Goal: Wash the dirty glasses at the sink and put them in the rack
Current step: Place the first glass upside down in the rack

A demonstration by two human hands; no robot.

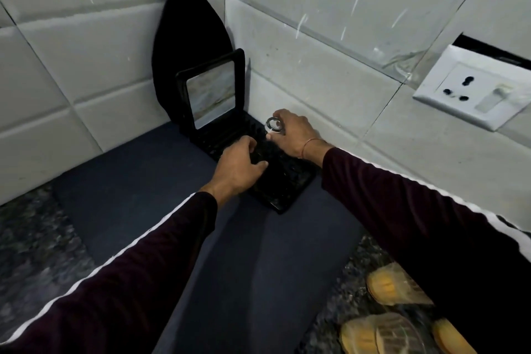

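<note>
White tiles met in a corner behind a dark mat point(161, 201) spread over the speckled table point(31, 241). On the mat, pushed close against the right-hand wall, lay the black rack point(283, 185), its surface studded with pegs. At its far end a black-framed panel point(211, 95) stood upright, with a dark leaf-shaped board point(186, 34) leaning in the corner behind it. A socket point(471, 86) sat on the right wall, and orange-tinted glassware point(393, 290) showed at the lower right edge, half hidden by a sleeve.

The right hand point(293, 135) held a clear glass point(275, 125) over the rack's far part, fingers curled round it just below the rim that faced the camera; whether that was its mouth or its base could not be told. The left hand point(238, 165) rested on the rack nearer the middle, fingers bent down onto the pegs, apparently steadying it, though nothing showed clasped inside them.

The step looked like setting the washed glass in place. Done well, it would go mouth down so water drains, lowered squarely over or between pegs rather than balanced on a tip, clear of the wall and the panel. The left hand should keep the light rack from sliding until the glass stood settled, then the fingers could ease off.
</note>
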